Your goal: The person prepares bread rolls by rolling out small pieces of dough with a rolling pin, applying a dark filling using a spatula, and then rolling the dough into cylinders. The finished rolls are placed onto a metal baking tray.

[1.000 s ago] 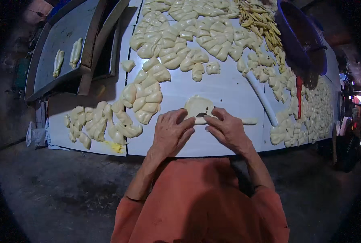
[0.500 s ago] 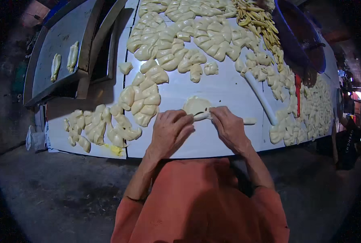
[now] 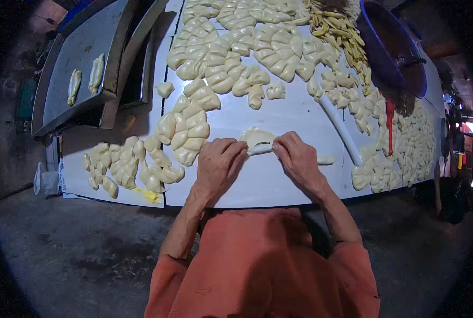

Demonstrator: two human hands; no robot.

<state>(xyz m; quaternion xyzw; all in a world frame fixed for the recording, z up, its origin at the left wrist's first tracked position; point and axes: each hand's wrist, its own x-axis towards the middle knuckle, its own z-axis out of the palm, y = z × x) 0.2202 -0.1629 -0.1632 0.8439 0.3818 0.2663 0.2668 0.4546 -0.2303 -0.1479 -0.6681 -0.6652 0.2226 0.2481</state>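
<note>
The left hand [image 3: 219, 163] and the right hand [image 3: 300, 159] are pinching opposite ends of the folded near edge of a dough round [image 3: 256, 137], fingertips drawn in narrow, likely so that the fold is lying straight; the round is resting on the white table [image 3: 247, 188], between both hands, probably so that each is reaching it equally; a pale dough strip [image 3: 326, 160] is lying just right of the right hand, partly hidden; a white rod [image 3: 341, 130] is lying farther right, seemingly within reach; dough lumps [image 3: 190, 135] are sitting near the left hand, presumably for easy access.
</note>
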